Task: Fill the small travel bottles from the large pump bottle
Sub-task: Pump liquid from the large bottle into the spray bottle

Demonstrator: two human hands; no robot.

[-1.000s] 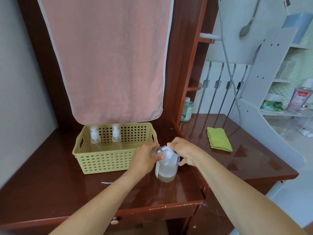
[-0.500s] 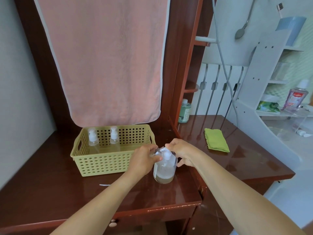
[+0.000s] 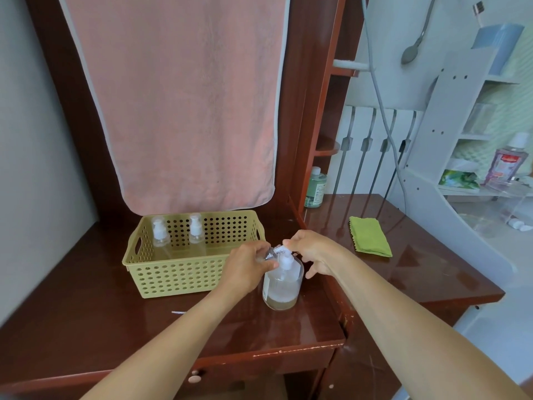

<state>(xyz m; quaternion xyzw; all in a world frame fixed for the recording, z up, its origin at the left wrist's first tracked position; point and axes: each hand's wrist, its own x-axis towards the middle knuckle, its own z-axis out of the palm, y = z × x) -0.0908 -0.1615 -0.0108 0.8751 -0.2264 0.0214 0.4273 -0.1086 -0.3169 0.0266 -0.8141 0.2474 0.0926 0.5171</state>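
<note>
Little has moved since the earlier frames: both hands hold their places over the pump bottle (image 3: 282,287), and only the view has dipped and drifted a touch, so the basket (image 3: 184,280) sits lower in frame. That big clear bottle stands upright on the desk (image 3: 86,307), its long axis vertical, a shallow layer of brownish liquid at the bottom, just right of the basket's near right corner. Its white pump (image 3: 286,259) rises at the 12 o'clock end. The left hand (image 3: 248,269) curls in from 9 o'clock, fingers closed around something small and clear held up against the spout; this looks like a travel bottle tipped toward the nozzle, though most of it is hidden in the fist, so I cannot tell for sure. The right hand (image 3: 313,251) comes in from 2 o'clock, thumb and forefinger pinched together on the pump head, the other fingers loose and spread below. Two more small bottles (image 3: 160,235) stand upright along the basket's far wall, at about 10 o'clock from the hands and well apart from them. What the next press likely turns on is the spout pointing to 9 o'clock into the left hand's bottle mouth: the push is straight down the big bottle's axis, and the right hand is already on top to give it.
</note>
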